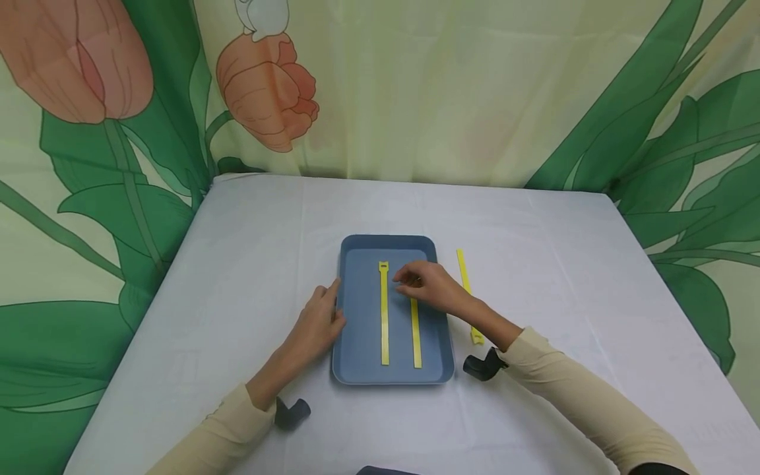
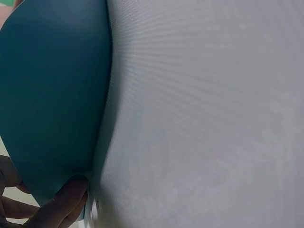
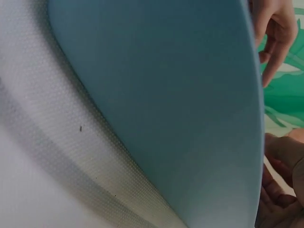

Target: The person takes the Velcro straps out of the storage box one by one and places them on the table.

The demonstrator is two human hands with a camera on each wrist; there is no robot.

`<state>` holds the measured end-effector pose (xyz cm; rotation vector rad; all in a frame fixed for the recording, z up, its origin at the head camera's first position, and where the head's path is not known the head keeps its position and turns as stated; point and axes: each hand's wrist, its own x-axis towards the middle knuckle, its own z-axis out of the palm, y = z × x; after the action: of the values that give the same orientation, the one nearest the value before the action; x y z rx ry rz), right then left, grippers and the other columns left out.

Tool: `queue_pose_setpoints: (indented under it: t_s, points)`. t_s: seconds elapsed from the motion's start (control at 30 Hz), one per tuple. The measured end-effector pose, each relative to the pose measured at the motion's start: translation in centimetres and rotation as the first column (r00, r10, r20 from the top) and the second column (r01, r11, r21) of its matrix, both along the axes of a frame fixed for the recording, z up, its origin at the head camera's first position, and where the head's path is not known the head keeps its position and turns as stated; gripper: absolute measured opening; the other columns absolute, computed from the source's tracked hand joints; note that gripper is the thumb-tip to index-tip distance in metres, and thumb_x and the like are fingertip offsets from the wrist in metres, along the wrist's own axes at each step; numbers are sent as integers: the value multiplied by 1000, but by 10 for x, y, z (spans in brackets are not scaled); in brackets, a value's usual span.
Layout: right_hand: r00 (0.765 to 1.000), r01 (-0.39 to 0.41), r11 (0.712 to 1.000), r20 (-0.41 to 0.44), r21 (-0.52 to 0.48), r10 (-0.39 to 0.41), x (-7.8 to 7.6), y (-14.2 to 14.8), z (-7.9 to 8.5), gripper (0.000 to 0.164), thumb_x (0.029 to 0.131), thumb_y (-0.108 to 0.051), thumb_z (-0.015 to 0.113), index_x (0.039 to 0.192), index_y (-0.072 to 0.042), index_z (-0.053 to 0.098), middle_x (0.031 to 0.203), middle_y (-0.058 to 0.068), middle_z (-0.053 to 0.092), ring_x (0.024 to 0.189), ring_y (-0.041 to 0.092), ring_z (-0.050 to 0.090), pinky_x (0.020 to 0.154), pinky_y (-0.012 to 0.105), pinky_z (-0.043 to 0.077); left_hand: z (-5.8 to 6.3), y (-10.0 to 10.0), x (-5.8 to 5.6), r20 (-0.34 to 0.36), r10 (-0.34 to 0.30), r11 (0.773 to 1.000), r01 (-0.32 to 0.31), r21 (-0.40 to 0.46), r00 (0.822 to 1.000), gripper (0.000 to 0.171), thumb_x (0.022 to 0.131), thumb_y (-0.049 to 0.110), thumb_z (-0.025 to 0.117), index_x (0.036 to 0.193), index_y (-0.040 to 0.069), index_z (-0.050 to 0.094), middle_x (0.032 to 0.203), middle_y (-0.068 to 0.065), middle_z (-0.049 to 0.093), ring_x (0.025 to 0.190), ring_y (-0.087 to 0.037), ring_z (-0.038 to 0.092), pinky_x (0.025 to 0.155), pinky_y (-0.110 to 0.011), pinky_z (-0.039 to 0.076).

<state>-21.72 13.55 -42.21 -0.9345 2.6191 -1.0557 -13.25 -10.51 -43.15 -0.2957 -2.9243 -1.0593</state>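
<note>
Two yellow cable ties lie lengthwise in a blue tray [image 1: 362, 375]. The left cable tie [image 1: 384, 323] shows its slotted head at the far end; the right cable tie [image 1: 416, 336] has its upper end hidden behind my right hand [image 1: 432, 285]. That hand hovers over the tray with fingers loosely bent, thumb and fingertips a little apart, and nothing visible between them. My left hand [image 1: 315, 321] rests against the tray's left side, fingers touching its outer wall [image 2: 57, 95]. Outside the tray, to its right, a third cable tie [image 1: 463, 267] lies partly under the right forearm, its head towards me.
A white cloth [image 1: 255, 237] covers the table. Black wrist camera mounts [image 1: 292, 415] hang below both wrists. A dark object [image 1: 386, 471] shows at the bottom edge. Behind the table hangs a flower-printed curtain [image 1: 427, 92].
</note>
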Motion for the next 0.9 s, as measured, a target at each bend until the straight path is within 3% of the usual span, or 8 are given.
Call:
queue_pose_setpoints:
  t_s: [0.13,0.37,0.73,0.9]
  points:
    - [998,-59,998,12,-12,60,1,-3,0,21,85,-9,69,104,0,66,101,9,61,90,18,59,80,31,51,0,0,0,-1,-4,1000,4,5,1000,59,85,-1,58,139,-11,35,99,-16,51,72,-15,49,58,-24,46]
    - [986,-157,983,-39,90,161,1,-9,-1,25,85,-11,69,109,-5,66,107,4,59,99,19,56,84,34,48,-2,0,0,-19,-4,1000,4,10,1000,58,85,-2,57,138,-12,36,98,-17,50,71,-15,48,57,-24,45]
    - [943,-305,940,-90,153,321,-1,-13,-9,25,86,-9,68,111,-9,65,115,3,56,110,17,51,90,32,44,-2,0,0,-3,-1,1000,1,15,1000,59,85,-2,57,138,-12,35,96,-14,50,70,-14,48,56,-23,45]
    - [903,-376,907,-147,191,405,-2,-14,-13,25,86,-10,69,110,-9,65,116,2,55,112,17,49,93,30,42,-3,-1,-1,-14,-1,1000,1,16,1000,58,85,-2,57,138,-12,35,95,-14,50,69,-14,47,55,-23,44]
